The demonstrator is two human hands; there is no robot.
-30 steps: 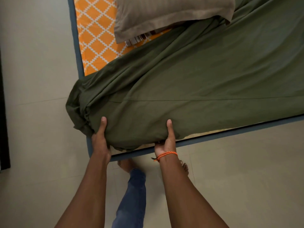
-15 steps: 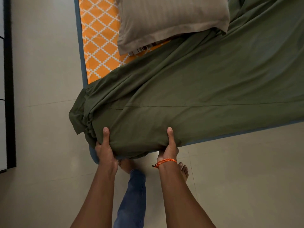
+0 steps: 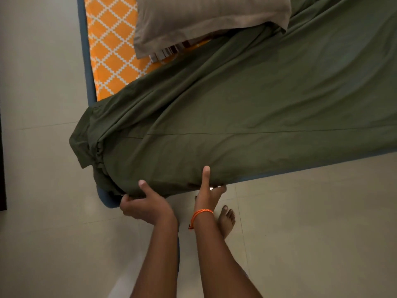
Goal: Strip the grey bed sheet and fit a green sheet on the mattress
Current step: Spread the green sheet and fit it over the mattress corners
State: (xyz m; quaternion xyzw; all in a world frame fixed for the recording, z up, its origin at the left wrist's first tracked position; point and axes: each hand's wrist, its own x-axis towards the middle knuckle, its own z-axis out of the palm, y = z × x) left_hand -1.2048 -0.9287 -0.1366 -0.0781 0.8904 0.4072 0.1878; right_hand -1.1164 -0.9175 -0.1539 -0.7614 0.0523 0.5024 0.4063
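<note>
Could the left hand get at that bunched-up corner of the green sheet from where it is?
Probably yes. The left hand already grips the green sheet at the mattress corner, and the bunched corner hangs just beside it with nothing between.

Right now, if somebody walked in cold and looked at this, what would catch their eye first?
Probably the green sheet, spread wide across the mattress, whose bright orange diamond-patterned cover shows bare at the upper left. Next, the left hand and right hand gripping the sheet's edge at the near corner, an orange bracelet on the right wrist. A grey-brown pillow lies at the top.
</note>
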